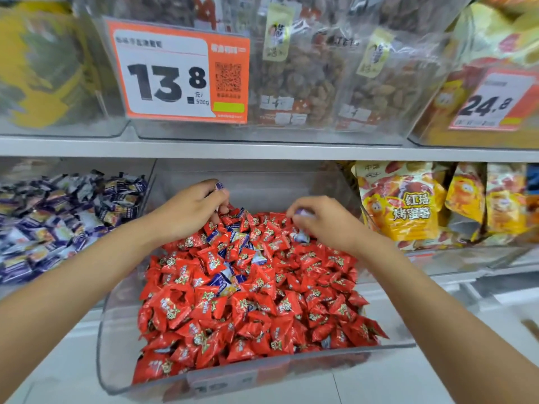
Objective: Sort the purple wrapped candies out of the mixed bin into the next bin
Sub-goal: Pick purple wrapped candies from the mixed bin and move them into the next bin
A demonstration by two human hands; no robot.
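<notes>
Fingers (216, 215) of left hand (191, 211): curled round one purple candy (219, 185). Right hand (326, 224): pinches a second purple candy (303, 212). Mixed bin (100, 345), mid-pile: purple strays (226, 282) among red candies (262, 330); advise lifting each by its wrapper end, leaving the reds. Next bin (148, 196), left: release there.

The mixed bin (116, 360), a clear plastic tub, was heaped with red wrapped candies (262, 316). A few purple wrapped candies (224, 282) lay scattered among the red ones, near its middle and toward its back. One was pinched in the left hand (192, 208) above the bin's back left, and another in the right hand (323, 220) over its back right. Just left of the mixed bin, the next bin (150, 182) held a pile of purple ones.
</notes>
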